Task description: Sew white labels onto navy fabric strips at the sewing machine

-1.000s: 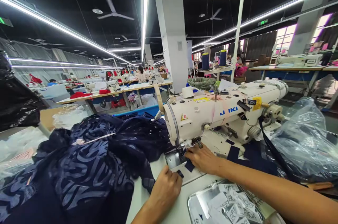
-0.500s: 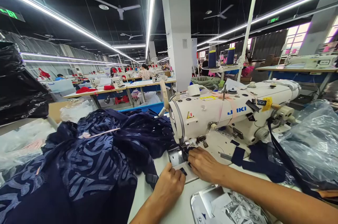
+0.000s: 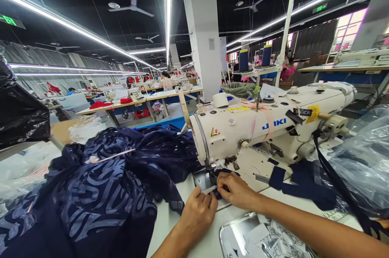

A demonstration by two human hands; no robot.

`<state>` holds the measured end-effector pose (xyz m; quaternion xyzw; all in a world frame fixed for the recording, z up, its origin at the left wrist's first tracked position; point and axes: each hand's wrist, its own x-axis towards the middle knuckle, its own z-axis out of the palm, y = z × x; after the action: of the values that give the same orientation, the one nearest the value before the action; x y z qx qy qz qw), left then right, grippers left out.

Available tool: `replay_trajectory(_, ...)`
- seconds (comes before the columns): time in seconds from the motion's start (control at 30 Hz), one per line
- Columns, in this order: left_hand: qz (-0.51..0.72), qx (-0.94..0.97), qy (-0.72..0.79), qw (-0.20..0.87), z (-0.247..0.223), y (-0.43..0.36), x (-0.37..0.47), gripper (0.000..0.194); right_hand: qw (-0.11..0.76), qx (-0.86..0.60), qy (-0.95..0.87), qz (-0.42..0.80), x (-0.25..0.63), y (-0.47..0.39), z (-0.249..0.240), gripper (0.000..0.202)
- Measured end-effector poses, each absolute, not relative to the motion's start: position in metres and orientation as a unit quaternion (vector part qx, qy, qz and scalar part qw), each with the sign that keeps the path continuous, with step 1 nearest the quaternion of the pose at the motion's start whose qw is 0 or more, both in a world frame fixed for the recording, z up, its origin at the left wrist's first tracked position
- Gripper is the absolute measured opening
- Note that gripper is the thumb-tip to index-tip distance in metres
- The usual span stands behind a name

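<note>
My left hand [image 3: 199, 211] is closed, thumb and fingers pinched at the front edge of the sewing machine's metal plate [image 3: 201, 180]. Close on its right, my right hand [image 3: 236, 188] is also closed, fingertips curled down near the needle area. A small navy fabric strip [image 3: 216, 194] shows between the two hands, and both seem to grip it; the fingers cover most of it. Beside it lies a narrow pale strip, too small to make out. Above them is the white sewing machine [image 3: 237, 132]. Dark navy patterned fabric [image 3: 100, 185] heaps up to the left of my left hand.
A metal tray [image 3: 226, 235] of printed white labels [image 3: 281, 242] lies below my right forearm. Navy fabric pieces [image 3: 310, 185] and clear plastic bags [image 3: 361, 156] lie to the right. Thread cones [image 3: 243, 61] stand behind the machine. A black plastic bag [image 3: 22, 108] hangs at left.
My hands have drawn closer together at the plate, the left shifting slightly right and up. A pale strip now shows between them. The view has shifted slightly.
</note>
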<state>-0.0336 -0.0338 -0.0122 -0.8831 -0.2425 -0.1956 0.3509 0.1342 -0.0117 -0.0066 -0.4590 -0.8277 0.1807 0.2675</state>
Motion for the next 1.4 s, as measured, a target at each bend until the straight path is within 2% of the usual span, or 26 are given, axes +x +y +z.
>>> replay_trajectory(0.37, -0.179, -0.894, -0.232, 0.34, -0.009, -0.034, -0.032, 0.032, 0.276, -0.446, -0.837, 0.157, 0.136, -0.014, -0.01, 0.015)
replay_trajectory(0.57, -0.173, -0.901, -0.243, 0.315, -0.01, -0.032, -0.03, 0.029, 0.276, -0.422, -0.842, 0.19, 0.142, -0.019, -0.008, 0.015)
replay_trajectory(0.63, -0.172, -0.904, -0.245, 0.304, -0.01, -0.031, -0.029, 0.03, 0.24, -0.417, -0.864, 0.146, 0.141, -0.026, -0.01, 0.017)
replay_trajectory(0.73, -0.17, -0.909, -0.252, 0.286, -0.009, -0.031, -0.03, 0.03, 0.18, -0.429, -0.885, 0.017, 0.136, -0.039, -0.016, 0.019)
replay_trajectory(0.87, -0.167, -0.913, -0.269, 0.258, 0.0, -0.036, -0.042, 0.023, 0.144, -0.389, -0.906, -0.087, 0.135, -0.047, -0.016, 0.03)
replay_trajectory(1.0, -0.198, -0.929, -0.24, 0.201, 0.005, -0.039, -0.049, 0.018, 0.085, -0.282, -0.95, -0.106, 0.148, -0.033, 0.0, 0.025)
replay_trajectory(1.1, -0.191, -0.94, -0.233, 0.16, -0.001, -0.036, -0.04, 0.018, 0.093, -0.232, -0.962, -0.11, 0.16, -0.017, 0.006, 0.028)
replay_trajectory(1.27, -0.183, -0.92, -0.303, 0.167, -0.017, -0.025, -0.016, 0.019, 0.123, -0.247, -0.958, -0.079, 0.169, 0.001, 0.003, 0.035)
replay_trajectory(1.4, -0.205, -0.904, -0.329, 0.179, -0.023, -0.019, -0.007, 0.02, 0.117, -0.27, -0.953, -0.077, 0.17, 0.006, 0.001, 0.039)
